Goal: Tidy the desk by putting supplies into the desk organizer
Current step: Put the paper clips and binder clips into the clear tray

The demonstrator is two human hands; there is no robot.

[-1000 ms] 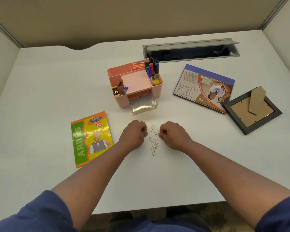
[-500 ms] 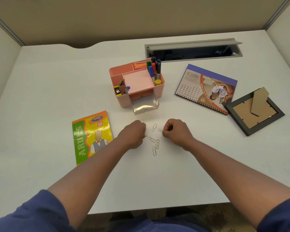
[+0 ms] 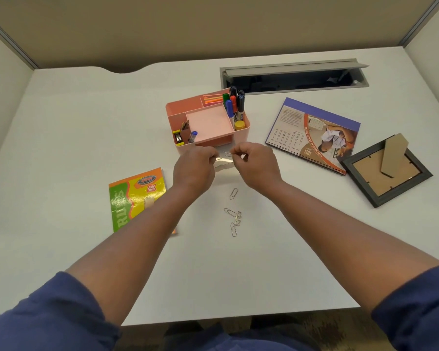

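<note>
Pink desk organizer (image 3: 178, 115) sits behind both hands. Right hand (image 3: 257, 165) pinches a paper clip (image 3: 228, 154) over the clear drawer (image 3: 224, 166). Left hand (image 3: 194, 168) is curled; what it holds is hidden. Four loose clips (image 3: 235, 214) lie nearer.

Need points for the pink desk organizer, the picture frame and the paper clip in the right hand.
pink desk organizer (image 3: 171, 111): head view, left end of its rim.
picture frame (image 3: 387, 198): head view, dark front border.
paper clip (image 3: 228, 154): head view, wire end showing beside the right hand (image 3: 257, 164).
</note>
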